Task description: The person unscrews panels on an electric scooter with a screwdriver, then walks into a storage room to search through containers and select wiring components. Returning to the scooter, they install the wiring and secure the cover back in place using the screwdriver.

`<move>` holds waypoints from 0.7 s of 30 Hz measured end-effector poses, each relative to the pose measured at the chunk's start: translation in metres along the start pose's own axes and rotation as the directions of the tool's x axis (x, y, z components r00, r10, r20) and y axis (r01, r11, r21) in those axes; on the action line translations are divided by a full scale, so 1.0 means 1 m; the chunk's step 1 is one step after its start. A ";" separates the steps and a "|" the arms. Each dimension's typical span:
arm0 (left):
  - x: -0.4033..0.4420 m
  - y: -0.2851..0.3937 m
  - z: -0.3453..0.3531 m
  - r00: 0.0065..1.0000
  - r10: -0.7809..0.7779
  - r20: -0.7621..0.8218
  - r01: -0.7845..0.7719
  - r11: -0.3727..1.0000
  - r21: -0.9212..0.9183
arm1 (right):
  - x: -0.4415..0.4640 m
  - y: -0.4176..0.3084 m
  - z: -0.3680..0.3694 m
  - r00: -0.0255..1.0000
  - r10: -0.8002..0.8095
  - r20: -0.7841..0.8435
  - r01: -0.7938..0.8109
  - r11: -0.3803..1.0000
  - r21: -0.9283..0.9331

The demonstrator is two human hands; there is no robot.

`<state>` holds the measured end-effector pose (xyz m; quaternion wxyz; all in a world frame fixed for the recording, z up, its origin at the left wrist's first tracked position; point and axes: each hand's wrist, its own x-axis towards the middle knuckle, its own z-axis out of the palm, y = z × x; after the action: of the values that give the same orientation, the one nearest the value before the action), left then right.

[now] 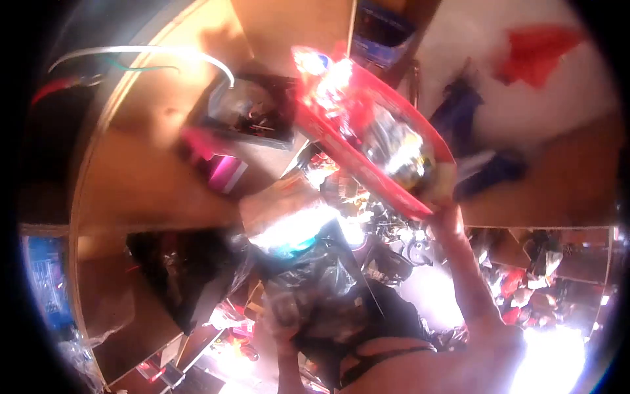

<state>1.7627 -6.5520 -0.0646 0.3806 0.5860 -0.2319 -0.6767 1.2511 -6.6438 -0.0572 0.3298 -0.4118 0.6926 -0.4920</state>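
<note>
A long red basket (380, 172) is tilted across the upper middle of the view. Clear plastic packets (397, 146) and other shiny items lie inside it. My right hand (447, 220) grips the basket's lower right end, its arm stretched out. Lower down, my left hand (285, 318) is at the left side of a dark, see-through plastic bag (321, 272), close to my body. Its fingers look curled at the bag, though blur and glare hide their detail. Above the bag lies a brownish package (282, 203) with a bright glare along its lower edge.
A black tray (252, 134) with a clear bag and small dark items stands on the wooden surface at upper left. Beside it is a pink box (226, 172). A white curved cable (151, 49) arches above. Cluttered small goods (525, 279) fill the right side.
</note>
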 end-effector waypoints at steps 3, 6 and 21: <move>0.014 0.001 -0.013 0.999 -0.020 0.034 0.019 0.999 0.038 | -0.071 0.002 -0.013 0.800 0.589 -0.110 -0.307 0.561 0.769; 0.037 0.007 -0.029 0.996 -0.044 0.072 0.038 0.996 0.087 | -0.131 0.037 -0.019 0.849 0.438 -0.296 -0.335 0.879 0.340; 0.198 -0.093 -0.024 0.977 -0.213 -0.032 0.205 0.877 0.433 | -0.129 0.302 0.129 0.463 0.859 -0.221 -0.119 0.307 0.944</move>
<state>1.7584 -6.6491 -0.2623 0.1631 0.6719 -0.3153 -0.6500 1.3454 -6.5276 -0.3767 0.3316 0.2943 0.5261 -0.7256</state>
